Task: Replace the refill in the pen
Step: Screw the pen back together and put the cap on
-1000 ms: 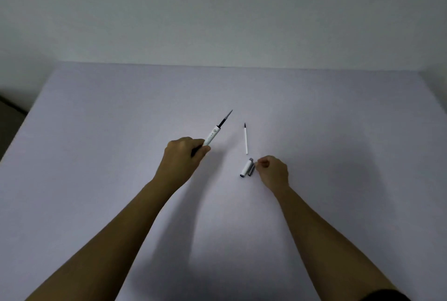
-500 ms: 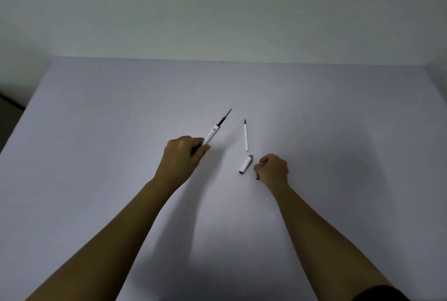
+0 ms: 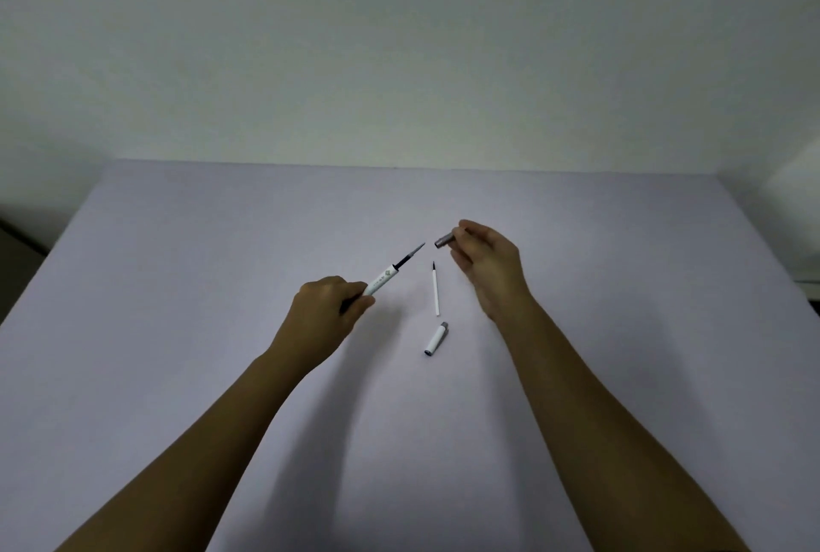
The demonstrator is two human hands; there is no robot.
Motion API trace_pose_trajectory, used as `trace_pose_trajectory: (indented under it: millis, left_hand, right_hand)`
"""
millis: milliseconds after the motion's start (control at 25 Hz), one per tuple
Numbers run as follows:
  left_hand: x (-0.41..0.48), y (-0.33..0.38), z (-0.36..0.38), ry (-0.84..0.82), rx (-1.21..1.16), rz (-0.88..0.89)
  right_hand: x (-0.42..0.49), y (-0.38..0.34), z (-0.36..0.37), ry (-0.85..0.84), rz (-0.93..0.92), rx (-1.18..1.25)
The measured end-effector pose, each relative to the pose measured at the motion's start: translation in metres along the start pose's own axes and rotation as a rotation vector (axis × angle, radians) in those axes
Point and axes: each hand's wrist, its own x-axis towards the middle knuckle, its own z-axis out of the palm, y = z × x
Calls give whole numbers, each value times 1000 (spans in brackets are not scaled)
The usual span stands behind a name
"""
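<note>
While the left hand [image 3: 330,307] gripped the white pen barrel [image 3: 382,281] by its lower end, with the dark refill tip [image 3: 410,254] sticking out of the front and pointing up toward the far right of the worktop [image 3: 177,263], the right hand [image 3: 486,261] pinched the small grey nose piece [image 3: 445,240] between thumb and fingertips, just beyond that tip and not touching it. A spare thin white refill [image 3: 435,289] lay flat on the worktop near its middle, between the two hands, and the white cap [image 3: 436,339] lay just nearer the front edge, apart from it.

All the parts looked very light and stiff. The refill was thin and probably easy to bend or roll, so it would be best taken near its middle, clear of the inked point. The smooth grey piece seemed slippery and easy to drop; a fingertip pinch on its sides suited it. The barrel offered the firmest hold on its white body.

Half a second earlier the right hand was low on the worktop beside the cap, closing on the grey piece; now it was raised and carried toward the pen tip, while the left hand and the pen had hardly shifted.
</note>
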Motion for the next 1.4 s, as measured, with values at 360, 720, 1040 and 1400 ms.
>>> trace_pose_trajectory:
  millis: [360,720,1040,1400]
  left_hand:
    - [0,0,-8,21,30,-4]
    - [-1,2,-8,8,39,-5]
    - [0,5,-10,-1,42,0]
    - [3,8,-11,5,66,46]
  right_hand:
    - [-13,-12,15,-74,-26,18]
    - [-19,-12,16,-108,-43,5]
    - [-23,-9,12,-144,-61,-36]
    - [-23,-5,10,-167,-71,-95]
